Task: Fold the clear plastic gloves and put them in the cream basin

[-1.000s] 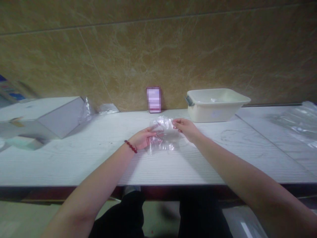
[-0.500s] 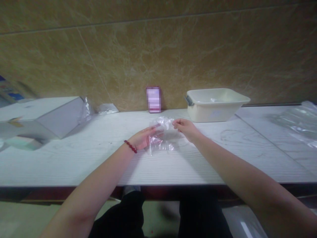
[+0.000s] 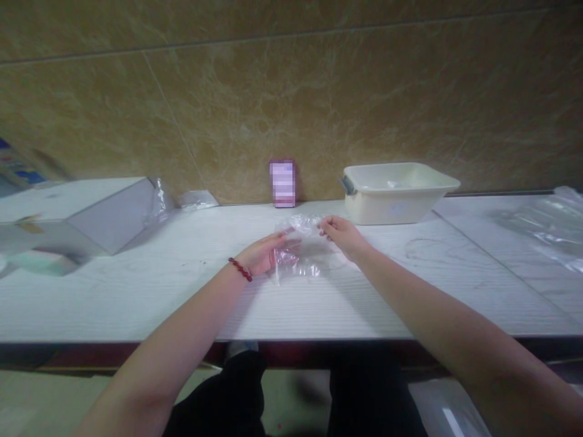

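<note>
White desk (image 3: 136,291) below tan wall | left hand (image 3: 263,254) and right hand (image 3: 342,235) each gripped clear plastic bag (image 3: 300,249) | cream tub (image 3: 396,191) far right.

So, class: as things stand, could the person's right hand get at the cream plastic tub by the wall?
Probably yes. The right hand pinches the clear plastic bag, and the cream plastic tub stands just beyond it, with only bare white table between them; it would have to let go first.
</note>
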Action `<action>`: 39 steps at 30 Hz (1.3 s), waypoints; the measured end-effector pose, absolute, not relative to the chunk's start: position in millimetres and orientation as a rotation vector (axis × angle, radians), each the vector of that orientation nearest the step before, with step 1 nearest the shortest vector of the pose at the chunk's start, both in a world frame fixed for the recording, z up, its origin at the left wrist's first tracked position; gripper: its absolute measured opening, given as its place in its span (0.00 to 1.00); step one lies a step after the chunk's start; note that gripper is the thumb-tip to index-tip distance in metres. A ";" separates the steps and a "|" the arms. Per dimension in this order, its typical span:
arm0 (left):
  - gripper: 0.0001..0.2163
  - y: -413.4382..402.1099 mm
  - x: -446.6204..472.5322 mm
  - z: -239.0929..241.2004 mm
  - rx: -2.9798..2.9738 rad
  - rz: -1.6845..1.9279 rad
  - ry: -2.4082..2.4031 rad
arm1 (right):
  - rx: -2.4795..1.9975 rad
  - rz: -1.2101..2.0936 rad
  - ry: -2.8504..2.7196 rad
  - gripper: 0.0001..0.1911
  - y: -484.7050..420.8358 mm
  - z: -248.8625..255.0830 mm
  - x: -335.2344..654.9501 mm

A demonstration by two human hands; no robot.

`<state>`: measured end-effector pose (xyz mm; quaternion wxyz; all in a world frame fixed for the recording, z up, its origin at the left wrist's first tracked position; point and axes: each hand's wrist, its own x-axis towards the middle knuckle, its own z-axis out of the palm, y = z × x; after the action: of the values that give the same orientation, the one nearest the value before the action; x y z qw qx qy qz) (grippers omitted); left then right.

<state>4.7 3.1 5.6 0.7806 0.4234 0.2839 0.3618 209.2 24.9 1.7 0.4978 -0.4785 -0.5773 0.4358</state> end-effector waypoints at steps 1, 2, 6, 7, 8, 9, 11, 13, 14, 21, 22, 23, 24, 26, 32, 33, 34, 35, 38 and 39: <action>0.13 2.9 4.7 5.8 0.913 0.780 0.612 | -1.157 1.053 -1.395 0.05 24.7 2.0 209.3; 0.14 2.8 4.6 6.0 0.913 0.777 0.611 | -1.153 1.061 -1.391 0.05 24.2 2.4 209.3; 0.14 3.0 4.2 6.4 0.918 0.765 0.604 | -1.145 1.118 -1.388 0.08 20.8 6.6 209.0; 0.13 2.9 4.2 6.5 0.918 0.764 0.604 | -1.143 1.119 -1.396 0.09 19.8 7.7 208.9; 0.13 2.8 4.2 6.7 0.917 0.765 0.603 | -1.139 1.112 -1.406 0.10 19.0 8.5 208.7; 0.13 2.5 4.4 7.0 0.915 0.767 0.604 | -1.134 1.101 -1.415 0.10 18.5 8.9 208.6; 0.13 1.7 4.8 7.8 0.910 0.773 0.605 | -1.125 1.079 -1.425 0.09 18.2 8.9 208.5; 0.13 0.9 5.4 8.7 0.905 0.777 0.607 | -1.127 1.058 -1.415 0.09 18.7 7.8 208.7; 0.13 0.5 5.6 9.0 0.901 0.779 0.608 | -1.129 1.050 -1.408 0.10 19.2 7.2 208.8; 0.13 1.7 5.5 7.3 0.889 0.781 0.607 | -1.109 1.058 -1.357 0.11 20.9 6.1 208.7; 0.13 2.2 5.2 6.9 0.890 0.777 0.601 | -1.106 1.057 -1.346 0.11 21.0 6.2 208.5; 0.13 2.6 4.8 6.6 0.891 0.772 0.595 | -1.101 1.057 -1.335 0.11 21.1 6.3 208.5; 0.14 3.0 4.5 6.4 0.892 0.765 0.589 | -1.095 1.057 -1.324 0.11 21.3 6.1 208.4; 0.14 3.5 3.9 6.3 0.895 0.752 0.582 | -1.080 1.057 -1.310 0.10 22.1 5.4 208.6; 0.17 3.8 3.4 5.6 0.899 0.721 0.579 | -1.110 1.015 -1.317 0.10 26.3 0.6 210.0; 0.17 3.8 3.5 5.5 0.899 0.723 0.580 | -1.119 1.014 -1.325 0.10 26.9 0.0 210.3; 0.17 3.9 3.5 5.5 0.898 0.725 0.582 | -1.127 1.011 -1.335 0.10 27.4 -0.5 210.6; 0.17 3.9 3.6 5.6 0.898 0.728 0.584 | -1.137 1.002 -1.348 0.10 27.7 -0.9 210.9; 0.17 3.7 3.9 6.4 0.897 0.734 0.589 | -1.168 0.955 -1.383 0.11 27.3 -0.9 211.5; 0.16 3.5 4.1 6.6 0.896 0.737 0.592 | -1.175 0.941 -1.392 0.11 26.7 -0.6 211.6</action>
<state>4.1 3.5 6.6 0.7952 0.4172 0.2753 0.3432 211.6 26.7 -0.6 0.5191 -0.4898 -0.5803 0.3924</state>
